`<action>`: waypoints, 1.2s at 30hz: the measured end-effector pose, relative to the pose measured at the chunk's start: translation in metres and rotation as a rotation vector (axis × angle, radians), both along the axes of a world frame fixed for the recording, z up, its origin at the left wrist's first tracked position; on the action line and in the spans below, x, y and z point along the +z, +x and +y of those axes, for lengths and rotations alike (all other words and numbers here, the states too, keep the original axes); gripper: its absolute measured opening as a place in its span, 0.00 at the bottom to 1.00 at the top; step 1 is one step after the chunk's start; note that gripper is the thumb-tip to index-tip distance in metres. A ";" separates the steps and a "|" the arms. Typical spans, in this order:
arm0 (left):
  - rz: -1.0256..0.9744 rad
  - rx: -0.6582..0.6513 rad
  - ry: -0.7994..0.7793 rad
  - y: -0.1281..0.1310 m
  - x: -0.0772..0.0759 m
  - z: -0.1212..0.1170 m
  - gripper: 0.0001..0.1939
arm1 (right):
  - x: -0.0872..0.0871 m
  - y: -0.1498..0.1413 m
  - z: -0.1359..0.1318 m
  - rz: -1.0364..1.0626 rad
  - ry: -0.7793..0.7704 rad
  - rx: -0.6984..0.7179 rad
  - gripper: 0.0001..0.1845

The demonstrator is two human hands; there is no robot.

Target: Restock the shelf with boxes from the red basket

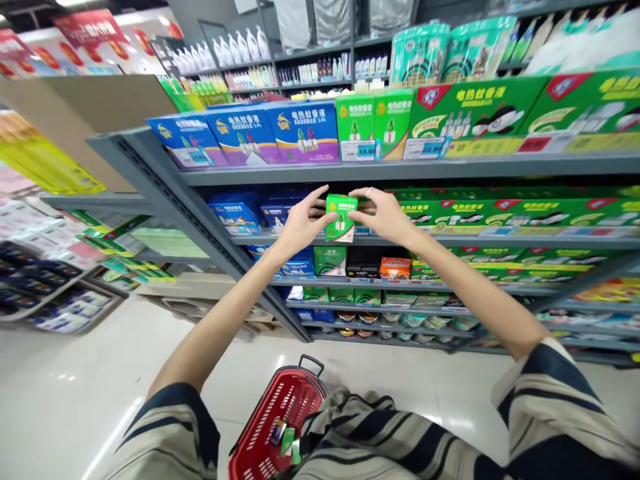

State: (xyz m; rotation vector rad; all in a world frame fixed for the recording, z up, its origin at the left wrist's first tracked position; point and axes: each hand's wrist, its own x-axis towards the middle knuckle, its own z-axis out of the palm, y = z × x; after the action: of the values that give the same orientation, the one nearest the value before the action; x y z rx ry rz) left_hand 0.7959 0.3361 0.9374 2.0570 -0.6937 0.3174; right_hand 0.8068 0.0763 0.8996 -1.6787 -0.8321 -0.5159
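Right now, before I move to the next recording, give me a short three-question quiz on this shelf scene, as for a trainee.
1. What do the left hand and right hand hold between them?
2. True or false: the red shopping basket has a green pack in it.
3. What price shows on the tag under the green boxes on the shelf above the hands?

Key: 1. A small green box. 2. True. 3. 10.00.

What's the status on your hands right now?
Left hand, right hand on green mosquito-liquid box. Held before shelf. Red basket below.
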 end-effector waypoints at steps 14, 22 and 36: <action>-0.176 0.010 0.016 0.043 -0.014 0.013 0.34 | 0.001 0.027 0.010 -0.199 -0.321 -0.275 0.27; -0.263 0.040 0.165 0.061 -0.024 0.000 0.31 | -0.001 0.041 0.011 -0.146 -0.421 -0.372 0.27; -0.289 0.059 0.438 0.070 -0.044 0.000 0.31 | 0.001 0.040 0.012 -0.105 -0.709 -0.440 0.25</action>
State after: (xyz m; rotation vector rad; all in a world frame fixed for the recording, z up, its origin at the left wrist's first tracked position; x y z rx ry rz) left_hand 0.8663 0.3365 0.8932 2.4778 -0.9428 0.5433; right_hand 0.8472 0.0888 0.9011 -2.5373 -0.7654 -0.6557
